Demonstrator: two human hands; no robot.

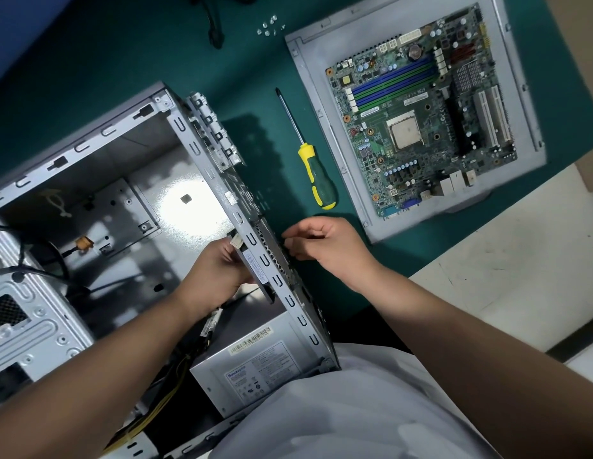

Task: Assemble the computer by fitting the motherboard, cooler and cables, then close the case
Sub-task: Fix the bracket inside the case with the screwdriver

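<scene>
Grey sheet metal of the open computer case [202,154] runs between the two hands along its rear wall. Inside that wall, the left hand [218,273] curls its fingers round a flat dark part with a white barcode label [255,263], holding it against the wall; the print on the label is too small to read. Outside the wall, the right hand [325,246] has its fingertips bent and pinched against the perforated grille; whether they hold anything I cannot tell. At six o'clock from the left hand, the silver power supply [255,369] lies in the case corner, bearing a barcode sticker and a blue logo that seems to read "Huntkey". At twelve o'clock from the right hand, a screwdriver [313,167] with a green and yellow handle rests on the green mat [122,51]. At one o'clock, well apart from both hands, the motherboard [421,117] lies on a grey case panel [308,61], outside the case, its writing illegible. Loose screws [268,28] sit at twelve o'clock, far up the mat, beside a black cable [215,31].
</scene>
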